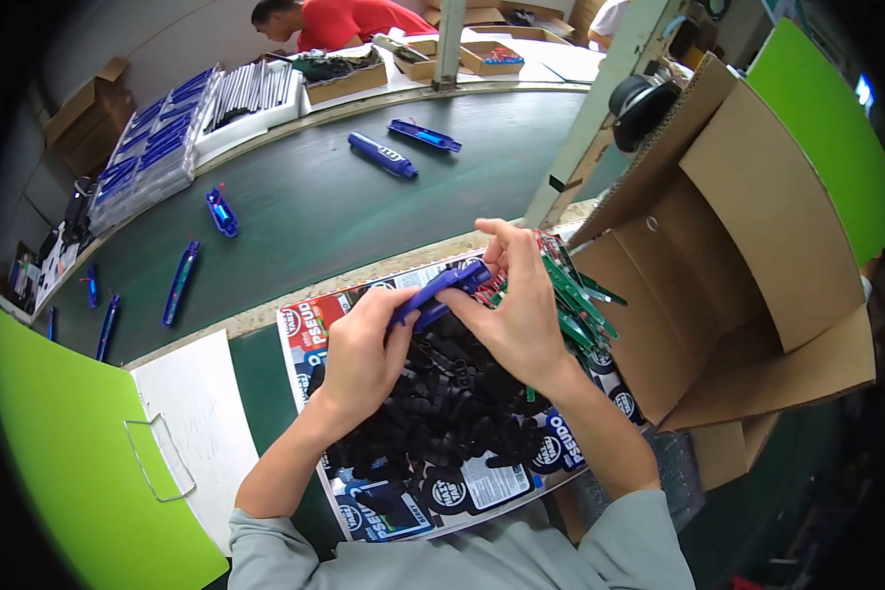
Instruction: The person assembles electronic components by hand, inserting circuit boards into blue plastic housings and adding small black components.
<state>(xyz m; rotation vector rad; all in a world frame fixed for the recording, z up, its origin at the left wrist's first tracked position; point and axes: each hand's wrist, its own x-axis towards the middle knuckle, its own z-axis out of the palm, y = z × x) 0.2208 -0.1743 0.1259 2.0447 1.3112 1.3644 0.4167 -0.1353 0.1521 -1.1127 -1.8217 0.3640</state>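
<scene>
A long blue plastic housing (pixel 435 294) is held slantwise between both hands above the work area. My left hand (pixel 362 351) grips its near left end with thumb and fingers closed round it. At the other end, my right hand (pixel 517 320) has its thumb pressed on the housing, the index finger raised. The fingers partly hide what lies inside the housing. Beneath the hands is a heap of small black parts (pixel 452 408) on a printed sheet (pixel 308 324). Narrow green circuit boards (pixel 578 300) with red wires lie piled beside my right hand.
Ahead runs a dark green conveyor belt (pixel 295 197) carrying several blue housings (pixel 383 155). An open cardboard box (pixel 678 295) stands close on the right. A lime-green panel (pixel 79 423) rises at left. Across the belt are trays (pixel 157 138) and a person in red (pixel 354 22).
</scene>
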